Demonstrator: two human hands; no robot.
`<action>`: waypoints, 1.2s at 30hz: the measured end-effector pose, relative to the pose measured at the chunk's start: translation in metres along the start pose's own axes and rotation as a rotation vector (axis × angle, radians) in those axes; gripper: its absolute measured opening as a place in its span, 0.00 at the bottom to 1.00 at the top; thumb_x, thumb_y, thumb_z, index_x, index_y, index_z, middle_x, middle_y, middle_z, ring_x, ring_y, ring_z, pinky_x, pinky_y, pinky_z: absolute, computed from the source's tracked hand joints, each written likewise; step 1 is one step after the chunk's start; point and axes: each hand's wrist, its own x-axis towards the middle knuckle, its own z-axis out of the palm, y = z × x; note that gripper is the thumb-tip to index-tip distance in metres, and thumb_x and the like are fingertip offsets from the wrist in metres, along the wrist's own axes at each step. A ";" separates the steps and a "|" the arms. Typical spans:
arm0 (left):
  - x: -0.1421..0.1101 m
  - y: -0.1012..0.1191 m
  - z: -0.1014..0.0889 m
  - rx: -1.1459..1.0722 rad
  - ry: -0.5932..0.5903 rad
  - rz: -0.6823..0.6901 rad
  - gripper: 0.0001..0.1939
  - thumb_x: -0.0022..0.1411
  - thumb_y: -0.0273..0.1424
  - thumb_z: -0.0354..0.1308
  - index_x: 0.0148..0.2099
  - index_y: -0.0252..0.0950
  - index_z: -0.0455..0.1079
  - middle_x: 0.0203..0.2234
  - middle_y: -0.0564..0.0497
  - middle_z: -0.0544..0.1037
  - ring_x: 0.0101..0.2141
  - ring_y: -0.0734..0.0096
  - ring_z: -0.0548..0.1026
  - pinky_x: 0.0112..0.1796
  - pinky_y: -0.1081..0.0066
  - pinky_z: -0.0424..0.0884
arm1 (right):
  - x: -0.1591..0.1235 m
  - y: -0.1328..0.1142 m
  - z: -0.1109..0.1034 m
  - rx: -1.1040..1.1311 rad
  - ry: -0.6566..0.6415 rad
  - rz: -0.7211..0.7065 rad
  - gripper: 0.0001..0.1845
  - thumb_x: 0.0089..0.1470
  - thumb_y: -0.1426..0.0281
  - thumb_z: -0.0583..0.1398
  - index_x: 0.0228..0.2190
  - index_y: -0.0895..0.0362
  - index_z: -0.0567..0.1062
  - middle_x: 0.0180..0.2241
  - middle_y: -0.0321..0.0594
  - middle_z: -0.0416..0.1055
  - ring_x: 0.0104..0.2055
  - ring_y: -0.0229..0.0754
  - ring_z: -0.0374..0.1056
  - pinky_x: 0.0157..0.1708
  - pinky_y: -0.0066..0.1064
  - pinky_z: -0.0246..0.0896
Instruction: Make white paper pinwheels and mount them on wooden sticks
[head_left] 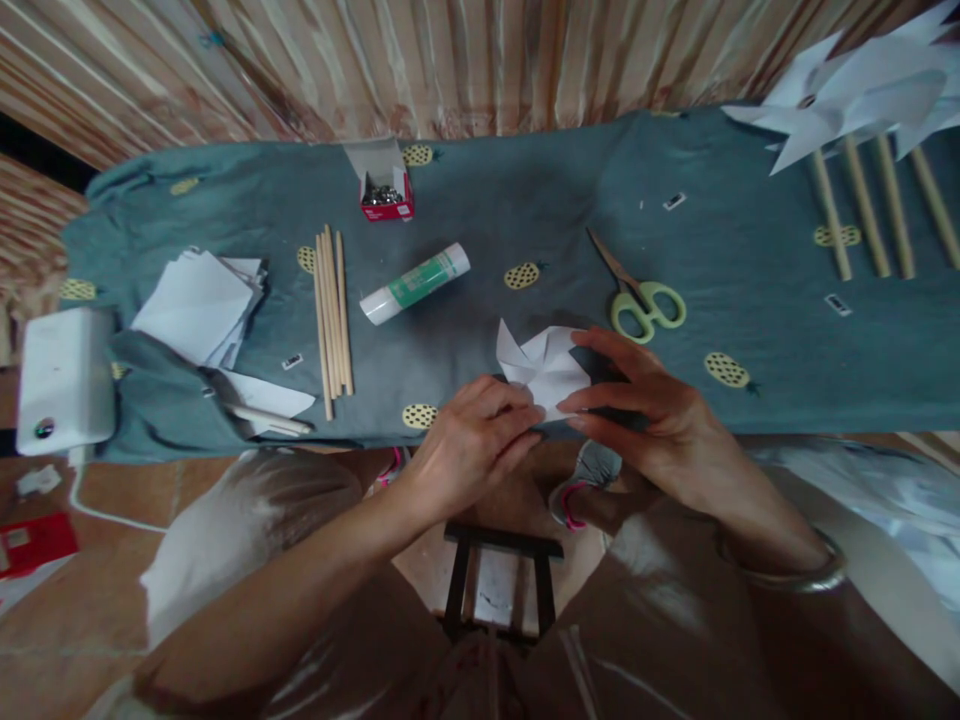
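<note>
A white paper pinwheel [551, 365] with folded blades is held over the near edge of the cloth-covered table. My left hand [480, 430] pinches its lower left side between thumb and fingers. On the right side, my right hand [645, 400] grips the paper with its fingertips, the fingers curved around the edge. Just beyond my right hand lie scissors [637, 295] with light green handles, blades pointing away to the left. A glue stick [415, 283] with a green label rests farther back, left of the pinwheel.
Several wooden sticks [332, 310] lie left of the glue stick. Behind stands an open red box [386, 195] of small metal pieces. White paper squares [199, 305] are stacked left, near a white device [66, 378]. Finished paper pinwheels [847, 95] on sticks lie far right.
</note>
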 end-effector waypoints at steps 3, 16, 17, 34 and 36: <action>0.002 0.001 -0.001 -0.024 0.016 -0.009 0.10 0.64 0.28 0.57 0.47 0.32 0.73 0.37 0.43 0.77 0.39 0.65 0.74 0.39 0.64 0.74 | 0.001 -0.002 0.002 0.003 0.032 -0.003 0.05 0.54 0.67 0.62 0.32 0.47 0.81 0.59 0.35 0.65 0.64 0.53 0.58 0.62 0.53 0.55; -0.003 0.013 -0.023 -0.937 -0.111 -0.867 0.21 0.63 0.45 0.56 0.32 0.30 0.75 0.25 0.45 0.78 0.25 0.68 0.77 0.22 0.74 0.70 | 0.010 -0.008 0.008 0.113 0.281 0.099 0.02 0.54 0.69 0.63 0.31 0.51 0.77 0.55 0.39 0.70 0.59 0.50 0.65 0.60 0.52 0.56; -0.003 0.013 -0.022 -1.062 -0.103 -0.948 0.22 0.61 0.47 0.57 0.34 0.30 0.75 0.27 0.43 0.79 0.26 0.65 0.79 0.22 0.73 0.71 | 0.010 -0.010 0.008 0.127 0.272 0.102 0.02 0.54 0.69 0.63 0.31 0.51 0.77 0.56 0.39 0.70 0.59 0.50 0.64 0.61 0.52 0.56; 0.017 0.016 -0.015 -1.564 0.098 -1.128 0.11 0.50 0.33 0.70 0.35 0.33 0.79 0.30 0.47 0.81 0.31 0.68 0.78 0.34 0.69 0.76 | 0.003 -0.026 0.006 0.063 -0.050 -0.062 0.05 0.57 0.66 0.60 0.31 0.47 0.78 0.62 0.34 0.61 0.68 0.52 0.51 0.64 0.54 0.53; 0.019 0.018 -0.016 -1.537 0.124 -1.138 0.11 0.49 0.33 0.70 0.35 0.33 0.79 0.30 0.48 0.80 0.31 0.70 0.77 0.34 0.69 0.75 | 0.003 -0.027 0.006 0.048 -0.057 -0.070 0.05 0.57 0.66 0.60 0.31 0.47 0.78 0.62 0.34 0.60 0.68 0.51 0.50 0.64 0.53 0.52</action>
